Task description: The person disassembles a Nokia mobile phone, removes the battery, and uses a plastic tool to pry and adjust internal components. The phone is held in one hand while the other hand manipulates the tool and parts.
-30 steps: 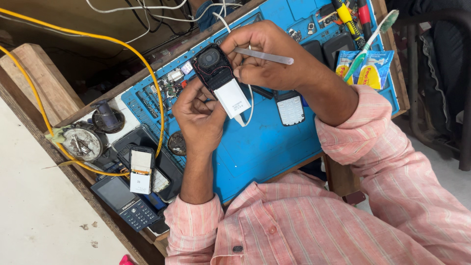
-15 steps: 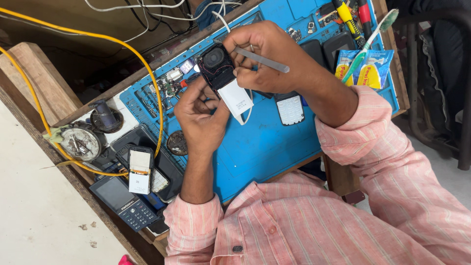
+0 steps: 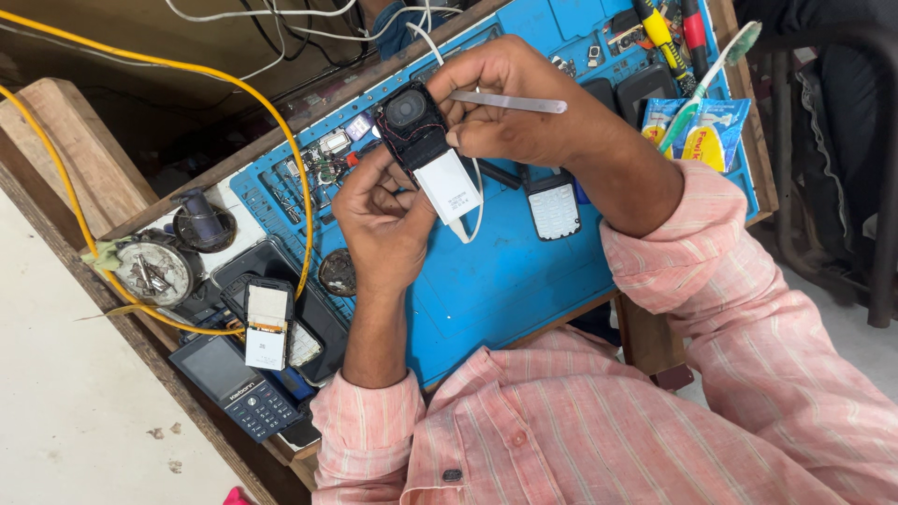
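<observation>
My left hand (image 3: 382, 213) and my right hand (image 3: 513, 103) both hold an opened small phone (image 3: 432, 154) above the blue work mat (image 3: 505, 281). The phone shows a round black speaker, thin wires and a white battery on its back. My left hand supports it from below left, fingers curled against its side. My right hand grips its upper right edge and also pinches metal tweezers (image 3: 510, 102) that point right. A white cable (image 3: 475, 201) hangs from the phone.
A keypad panel (image 3: 554, 209) lies on the mat right of the phone. At left are a black tray with an opened phone (image 3: 269, 323), a keypad phone (image 3: 234, 385), a round tin (image 3: 154, 271) and yellow cable (image 3: 281, 122). Screwdrivers (image 3: 659, 33), a toothbrush and a packet (image 3: 702, 126) sit top right.
Both hands and the phone stay almost in place; the phone has tilted slightly and the tweezers have levelled out, pointing more to the right.
</observation>
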